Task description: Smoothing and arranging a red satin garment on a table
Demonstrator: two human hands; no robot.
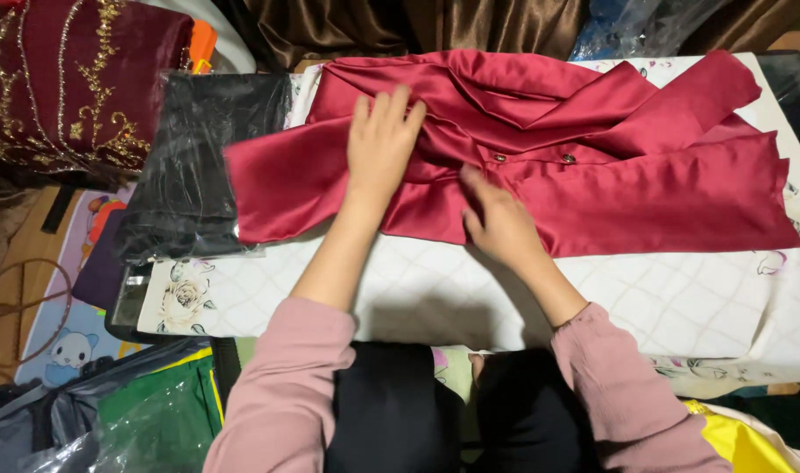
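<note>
Pressing one red satin garment (pixel 540 158) with two buttons, left hand (pixel 380 144) fingers flat and together, right hand (pixel 500 223) fingers pinching cloth.

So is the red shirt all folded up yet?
Not yet. The red satin garment lies spread on the white quilted cloth, with parts already turned in across its middle. The left hand presses flat on it; the right hand touches the fabric near the buttons. The wide right side remains unfolded.

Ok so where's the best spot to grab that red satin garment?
Probably the red satin garment's free left end, coming from the left: it lies flat and uncovered over the black plastic-wrapped packet, while the left hand presses the middle.
</note>
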